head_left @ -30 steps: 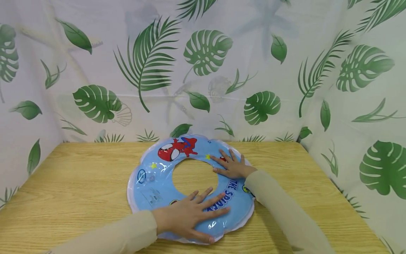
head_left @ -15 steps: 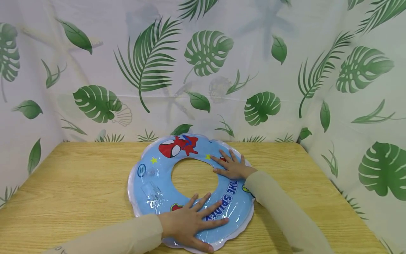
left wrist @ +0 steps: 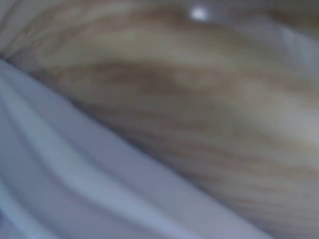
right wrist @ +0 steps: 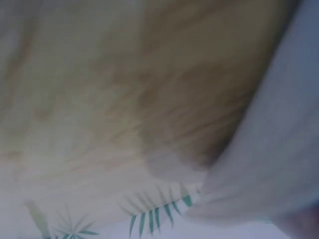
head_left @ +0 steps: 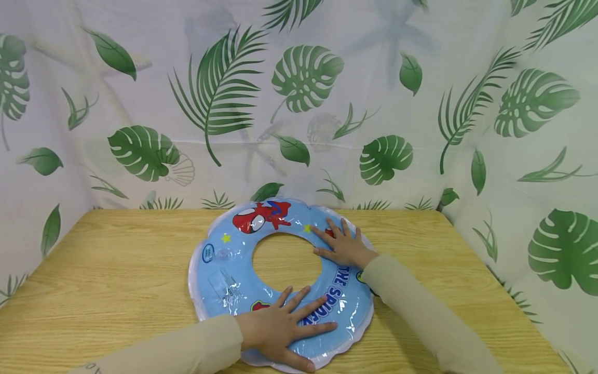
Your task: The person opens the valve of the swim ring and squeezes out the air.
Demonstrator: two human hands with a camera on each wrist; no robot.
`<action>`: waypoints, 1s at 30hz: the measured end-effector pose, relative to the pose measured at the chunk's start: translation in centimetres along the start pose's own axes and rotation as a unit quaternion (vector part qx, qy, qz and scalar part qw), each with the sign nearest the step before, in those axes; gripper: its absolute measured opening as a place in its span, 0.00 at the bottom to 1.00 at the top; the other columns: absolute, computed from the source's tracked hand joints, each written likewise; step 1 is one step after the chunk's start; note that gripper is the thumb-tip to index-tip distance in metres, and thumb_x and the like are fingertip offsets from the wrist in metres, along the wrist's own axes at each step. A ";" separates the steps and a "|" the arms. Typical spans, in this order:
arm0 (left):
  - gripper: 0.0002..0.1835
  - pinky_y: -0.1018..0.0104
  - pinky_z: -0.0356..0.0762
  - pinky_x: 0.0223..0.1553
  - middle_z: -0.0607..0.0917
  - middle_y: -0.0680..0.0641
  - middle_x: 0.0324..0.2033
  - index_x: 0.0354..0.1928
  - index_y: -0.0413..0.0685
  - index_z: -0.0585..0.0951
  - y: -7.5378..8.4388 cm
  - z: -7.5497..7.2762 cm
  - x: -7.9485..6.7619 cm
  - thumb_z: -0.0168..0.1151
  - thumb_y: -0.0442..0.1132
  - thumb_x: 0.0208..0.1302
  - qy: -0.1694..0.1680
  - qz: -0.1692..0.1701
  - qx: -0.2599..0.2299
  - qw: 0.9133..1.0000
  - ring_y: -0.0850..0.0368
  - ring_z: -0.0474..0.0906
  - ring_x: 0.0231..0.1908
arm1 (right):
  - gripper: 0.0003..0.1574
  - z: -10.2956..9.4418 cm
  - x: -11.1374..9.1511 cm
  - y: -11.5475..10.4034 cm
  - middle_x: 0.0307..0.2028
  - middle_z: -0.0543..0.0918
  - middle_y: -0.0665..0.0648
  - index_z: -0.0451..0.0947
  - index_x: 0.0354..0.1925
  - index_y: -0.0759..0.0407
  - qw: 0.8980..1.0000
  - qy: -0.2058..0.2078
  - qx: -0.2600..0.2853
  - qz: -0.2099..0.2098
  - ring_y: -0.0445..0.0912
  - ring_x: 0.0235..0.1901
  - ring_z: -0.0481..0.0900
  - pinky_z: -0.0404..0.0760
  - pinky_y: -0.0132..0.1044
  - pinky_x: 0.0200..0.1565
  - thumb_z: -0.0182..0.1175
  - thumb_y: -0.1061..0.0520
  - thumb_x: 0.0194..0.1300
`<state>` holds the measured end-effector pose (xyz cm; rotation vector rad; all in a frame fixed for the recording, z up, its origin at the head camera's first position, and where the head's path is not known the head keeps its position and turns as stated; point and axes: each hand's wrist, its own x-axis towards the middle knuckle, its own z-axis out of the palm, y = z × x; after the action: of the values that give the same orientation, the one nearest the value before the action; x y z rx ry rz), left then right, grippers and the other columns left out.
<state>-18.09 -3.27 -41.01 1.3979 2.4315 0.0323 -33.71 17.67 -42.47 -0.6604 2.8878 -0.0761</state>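
Observation:
A puffy blue swim ring (head_left: pixel 233 280) with a pale scalloped edge lies flat on the wooden table (head_left: pixel 117 270). It carries a red cartoon spider figure, yellow stars and dark lettering. My left hand (head_left: pixel 280 327) rests palm down with spread fingers on its near side, partly covering the lettering. On the ring's right side lies my right hand (head_left: pixel 343 246), fingers also spread, near a yellow star. The left wrist view shows blurred wood grain and a pale sleeve (left wrist: pixel 89 164); the right wrist view holds a sleeve (right wrist: pixel 279 124) and wood, with neither hand's fingers in sight.
A white cloth (head_left: pixel 317 130) printed with green leaves hangs behind the table and along both sides. The table's back edge runs just behind the ring's far rim.
The ring's near edge has shifted slightly toward me, and its surface looks smoother. My left hand has slid a little right and nearer; the right hand has barely moved on the ring.

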 end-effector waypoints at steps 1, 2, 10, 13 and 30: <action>0.39 0.37 0.36 0.65 0.30 0.55 0.71 0.67 0.83 0.34 0.0 0.0 0.0 0.35 0.74 0.56 0.001 0.000 0.001 1.000 0.42 0.26 0.70 | 0.41 -0.1 -0.2 -0.2 0.72 0.39 0.61 0.42 0.71 0.37 1.000 0.007 0.006 0.002 0.68 0.68 0.34 0.39 0.71 0.60 0.39 0.31 0.65; 0.39 0.37 0.36 0.65 0.30 0.55 0.71 0.67 0.82 0.34 0.1 -0.1 0.0 0.35 0.74 0.56 0.001 -0.001 0.001 1.000 0.42 0.26 0.70 | 0.41 -0.2 -0.4 -0.3 0.72 0.40 0.62 0.42 0.71 0.38 1.000 0.013 0.012 0.005 0.68 0.68 0.35 0.40 0.71 0.60 0.40 0.32 0.65; 0.39 0.38 0.36 0.66 0.31 0.54 0.72 0.66 0.83 0.34 0.2 -0.1 0.0 0.36 0.74 0.57 0.003 -0.001 0.010 1.000 0.43 0.27 0.70 | 0.44 0.2 -2.8 -1.2 0.71 0.40 0.67 0.44 0.71 0.49 0.998 0.040 0.036 0.023 0.71 0.67 0.35 0.38 0.74 0.57 0.41 0.32 0.66; 0.38 0.38 0.36 0.66 0.31 0.54 0.72 0.66 0.83 0.34 0.1 0.1 0.0 0.35 0.74 0.57 0.004 -0.003 0.010 1.000 0.43 0.26 0.70 | 0.44 0.7 -3.6 -1.4 0.71 0.39 0.67 0.45 0.71 0.48 0.998 0.048 0.034 0.032 0.71 0.67 0.35 0.37 0.75 0.57 0.40 0.31 0.65; 0.39 0.37 0.38 0.65 0.31 0.53 0.72 0.67 0.81 0.32 0.2 0.1 -0.3 0.33 0.74 0.57 0.015 -0.002 0.026 1.000 0.43 0.28 0.70 | 0.41 2.1 -3.9 -1.5 0.72 0.34 0.61 0.40 0.71 0.39 0.997 0.012 0.055 0.055 0.69 0.67 0.28 0.31 0.75 0.55 0.33 0.29 0.66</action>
<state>-17.75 -3.45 -40.98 1.4238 2.4755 -0.0111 -29.25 18.02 -43.72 -0.4836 2.9111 -0.2263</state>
